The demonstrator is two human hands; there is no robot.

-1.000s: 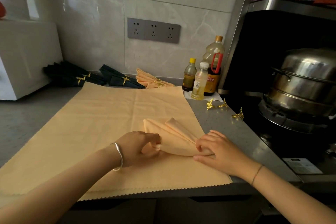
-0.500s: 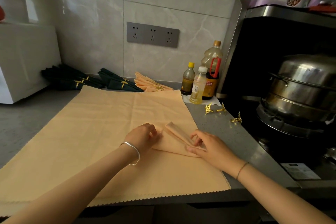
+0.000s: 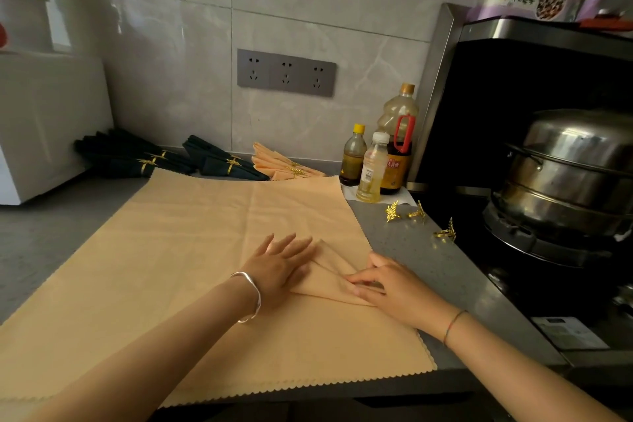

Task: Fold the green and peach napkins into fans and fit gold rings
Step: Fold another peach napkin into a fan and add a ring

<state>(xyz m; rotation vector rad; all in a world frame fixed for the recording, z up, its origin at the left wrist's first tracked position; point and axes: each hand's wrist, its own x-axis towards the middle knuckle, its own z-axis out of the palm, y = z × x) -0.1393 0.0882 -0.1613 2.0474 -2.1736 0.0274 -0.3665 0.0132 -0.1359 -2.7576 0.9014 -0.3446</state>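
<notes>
Peach napkin (image 3: pixel 191 250) lies flat on the table (image 3: pixel 407 260), in front of and left of the soy bottle (image 3: pixel 397 151). Its near-right corner is turned in as the first pleat (image 3: pixel 329 272).

- Left hand (image 3: pixel 277 267): wide, fingers straight, flat on the cloth at the pleat's left edge.
- Right hand (image 3: pixel 394 288): fingers laid fairly straight along the crease, pressing. Nothing gripped, as far as I can see.

Handling, my read:
- The cloth is thin, light and limp. It won't hold a crease unless pressed, and it will slide on the smooth table if dragged.
- Pinch at the folded edge, not mid-sheet, and keep the other hand flat as an anchor.
- The scalloped hem looks floppy, so grip just inside it.

Gold rings (image 3: pixel 417 213) lie loose on the table in front of the soy bottle, to its right. They're small, rigid and leaf-shaped, so they could snag the weave. Hold one by the band and feed the pinched pleat end through it.

Finished green fans (image 3: pixel 226 161) and peach fan (image 3: pixel 284 164) sit left of the soy bottle, against the wall.
</notes>
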